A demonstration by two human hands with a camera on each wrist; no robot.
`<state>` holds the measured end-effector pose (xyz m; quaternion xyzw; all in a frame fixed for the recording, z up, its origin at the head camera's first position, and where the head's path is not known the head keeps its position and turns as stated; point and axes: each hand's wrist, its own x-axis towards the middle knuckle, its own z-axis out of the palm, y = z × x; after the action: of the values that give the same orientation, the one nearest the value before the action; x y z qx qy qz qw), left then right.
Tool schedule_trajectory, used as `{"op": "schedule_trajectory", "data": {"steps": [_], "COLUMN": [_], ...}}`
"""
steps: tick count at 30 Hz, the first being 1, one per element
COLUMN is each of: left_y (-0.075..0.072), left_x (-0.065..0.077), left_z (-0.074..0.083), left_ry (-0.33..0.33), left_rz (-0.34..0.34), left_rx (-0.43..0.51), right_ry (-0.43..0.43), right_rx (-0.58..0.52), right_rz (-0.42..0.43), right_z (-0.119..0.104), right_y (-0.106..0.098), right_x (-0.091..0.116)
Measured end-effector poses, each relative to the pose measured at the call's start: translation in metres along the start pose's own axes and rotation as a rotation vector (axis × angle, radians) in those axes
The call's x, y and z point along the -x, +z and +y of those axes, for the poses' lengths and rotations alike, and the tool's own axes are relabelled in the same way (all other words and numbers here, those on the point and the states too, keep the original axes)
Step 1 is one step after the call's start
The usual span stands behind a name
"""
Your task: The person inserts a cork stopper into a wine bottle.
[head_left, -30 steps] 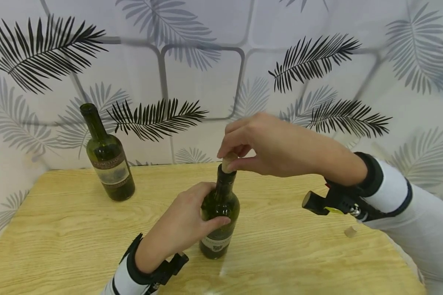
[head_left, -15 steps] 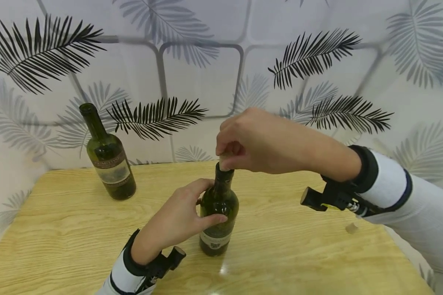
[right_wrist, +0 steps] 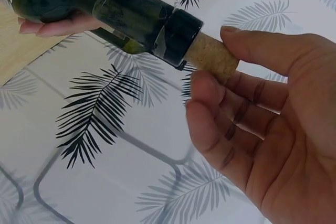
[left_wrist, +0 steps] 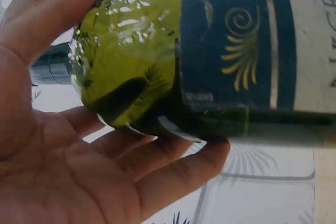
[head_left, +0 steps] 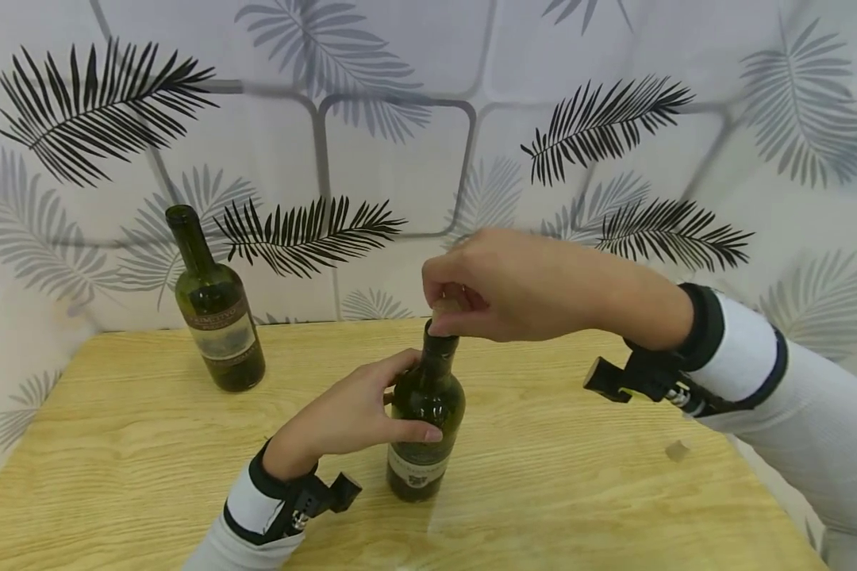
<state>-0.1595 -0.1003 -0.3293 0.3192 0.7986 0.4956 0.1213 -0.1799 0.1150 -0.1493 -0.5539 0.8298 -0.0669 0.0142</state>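
Observation:
Upright on the table stands a dark green wine bottle (head_left: 432, 400) with a pale label low on its body. My left hand (head_left: 360, 408) holds its shoulder, thumb across the near side and fingers behind, as the left wrist view shows close up. Above the neck, my right hand (head_left: 503, 281) pinches a cork (right_wrist: 212, 57) between thumb and fingers. In the right wrist view the cork sits in the bottle's mouth (right_wrist: 181, 38), a good length of it standing out. From the head view my thumb and fingers largely hide it.
A second green wine bottle (head_left: 219, 317), its mouth uncorked, stands at the back left of the wooden table (head_left: 150, 444). A small loose cork (head_left: 677, 450) lies near the right edge, under my right forearm. Directly behind the table hangs a leaf-patterned backdrop (head_left: 393, 174).
My right thumb and fingers have dropped slightly toward the bottle's rim, and less of the cork shows than a second ago. My left hand keeps its hold on the bottle.

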Motion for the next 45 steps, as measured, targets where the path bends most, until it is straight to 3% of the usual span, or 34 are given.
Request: {"op": "schedule_trajectory", "data": {"steps": [12, 21, 31, 37, 45], "left_y": [-0.005, 0.000, 0.008, 0.008, 0.010], "left_x": [0.002, 0.005, 0.007, 0.005, 0.005], "left_z": [0.006, 0.016, 0.027, 0.027, 0.021], "left_ry": [-0.052, -0.088, -0.096, -0.077, -0.116], "left_rz": [0.032, 0.112, 0.155, 0.152, 0.097], "left_rx": [-0.028, -0.084, -0.117, -0.130, -0.094], "right_ry": [-0.004, 0.092, 0.154, 0.159, 0.165], "right_rx": [-0.064, -0.021, -0.029, -0.024, -0.065], "right_rz": [0.029, 0.023, 0.053, 0.050, 0.056], "right_z": [0.003, -0.007, -0.011, -0.009, -0.007], "right_y": [0.001, -0.002, 0.000, -0.002, 0.007], "right_x": [-0.005, -0.010, -0.006, -0.005, 0.004]}}
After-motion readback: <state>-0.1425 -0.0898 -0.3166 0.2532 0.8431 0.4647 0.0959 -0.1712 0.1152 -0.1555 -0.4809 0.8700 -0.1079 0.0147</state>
